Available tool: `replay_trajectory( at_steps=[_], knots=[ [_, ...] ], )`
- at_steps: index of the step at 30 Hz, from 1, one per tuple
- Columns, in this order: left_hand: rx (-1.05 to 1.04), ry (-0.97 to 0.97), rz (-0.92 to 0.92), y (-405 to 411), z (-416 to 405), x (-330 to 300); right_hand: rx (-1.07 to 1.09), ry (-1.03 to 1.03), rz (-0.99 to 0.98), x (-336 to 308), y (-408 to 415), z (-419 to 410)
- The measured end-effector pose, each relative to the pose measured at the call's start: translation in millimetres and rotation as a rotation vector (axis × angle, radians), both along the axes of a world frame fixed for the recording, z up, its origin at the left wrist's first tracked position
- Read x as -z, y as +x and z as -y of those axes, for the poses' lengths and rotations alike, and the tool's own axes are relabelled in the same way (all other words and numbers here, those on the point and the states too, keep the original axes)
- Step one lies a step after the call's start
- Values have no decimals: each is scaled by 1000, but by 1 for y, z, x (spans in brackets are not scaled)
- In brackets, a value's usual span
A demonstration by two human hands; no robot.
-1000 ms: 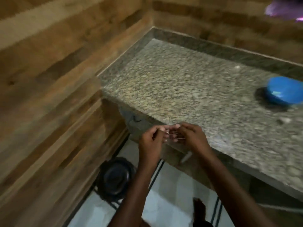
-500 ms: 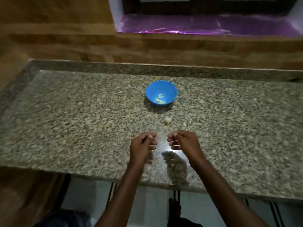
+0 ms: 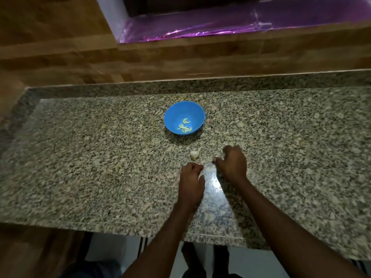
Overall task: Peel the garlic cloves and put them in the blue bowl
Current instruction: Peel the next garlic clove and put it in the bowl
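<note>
**Peeling close to the bowl**

The blue bowl [image 3: 184, 117] sits mid-counter on the granite countertop [image 3: 80, 157], and everything else clusters just in front of it. The left hand [image 3: 191, 182], in front of the bowl, is curled into a loose fist; whether it clamps a clove cannot be told. A garlic piece [image 3: 195, 154] lies between bowl and hands, probably kept near for a short reach. The right hand [image 3: 232, 164], in front and to the right of the bowl, has fingers bunched together, something pale at their tips. Inside the bowl lie several pale peeled cloves [image 3: 184, 127]; the rest of it is bare.
</note>
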State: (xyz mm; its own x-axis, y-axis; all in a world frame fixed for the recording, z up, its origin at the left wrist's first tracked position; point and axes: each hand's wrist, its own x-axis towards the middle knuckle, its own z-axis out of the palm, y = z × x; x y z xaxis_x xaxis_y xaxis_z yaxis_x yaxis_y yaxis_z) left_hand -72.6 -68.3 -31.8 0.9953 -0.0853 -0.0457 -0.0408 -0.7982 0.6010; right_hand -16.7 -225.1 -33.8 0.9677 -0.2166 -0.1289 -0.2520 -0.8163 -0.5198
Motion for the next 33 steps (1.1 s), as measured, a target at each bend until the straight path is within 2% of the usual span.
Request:
replay_trajectory(
  at_steps=[5, 11, 20, 24, 28, 30, 33],
  knots=[
    [-74, -30, 23, -1, -11, 0, -113, -113, -34, 0, 18, -11],
    [-177, -13, 25, 14, -35, -3, -156, -125, -22, -2, 18, -9],
    [-177, -19, 12, 41, -59, -5, -129, -213, -111, -5, 28, -20],
    [-141, -4, 9, 55, -64, -6, 16, 118, 6, -31, 52, -28],
    [-126, -9, -23, 69, -67, -6, 8, 467, 92, -70, 90, -52],
    [-162, -80, -39, 71, -66, -8, -3, 498, 111, -79, 106, -66],
    [-234, -245, -74, 79, -61, -12, -54, 399, 144, -80, 123, -80]
  ],
)
